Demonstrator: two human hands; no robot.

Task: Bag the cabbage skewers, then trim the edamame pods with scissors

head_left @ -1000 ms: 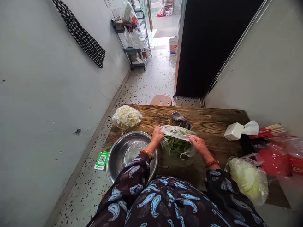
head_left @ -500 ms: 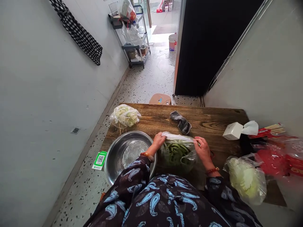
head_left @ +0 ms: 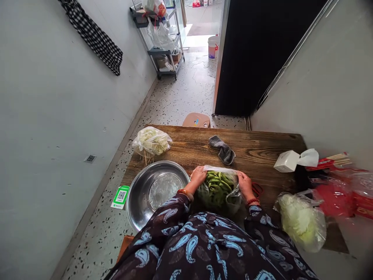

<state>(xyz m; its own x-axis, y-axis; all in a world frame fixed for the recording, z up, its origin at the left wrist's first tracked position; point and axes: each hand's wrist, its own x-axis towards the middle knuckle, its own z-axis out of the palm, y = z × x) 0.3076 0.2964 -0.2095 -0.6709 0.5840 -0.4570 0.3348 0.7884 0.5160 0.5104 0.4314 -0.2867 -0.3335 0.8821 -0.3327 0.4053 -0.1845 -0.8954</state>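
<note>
A clear plastic bag (head_left: pixel 234 200) full of green bean pods (head_left: pixel 218 184) lies at the table's near edge, right in front of my body. Its mouth is spread, so the pods show from above. My left hand (head_left: pixel 198 177) is closed on the left side of the bag's rim. On the opposite side, my right hand (head_left: pixel 244 184) grips the rim, fingers partly hidden by the plastic. Just left of my left hand stands a wide metal basin (head_left: pixel 136 190) with a wet-looking bottom. Red-handled scissors (head_left: pixel 257 189) lie beside my right hand.
On the wooden table (head_left: pixel 186 142) are a bag of pale skewered vegetable (head_left: pixel 153 140), a grey cloth (head_left: pixel 223 149), a tissue box (head_left: pixel 287 161) and a bagged cabbage (head_left: pixel 303 223). A green QR card (head_left: pixel 121 196) sticks out left of the basin. Behind the table stands a stool (head_left: pixel 196 119).
The bag's mouth has opened wider and the pods are now uncovered. My right hand has come down and slightly inward, uncovering the scissors; my left hand has lowered a little.
</note>
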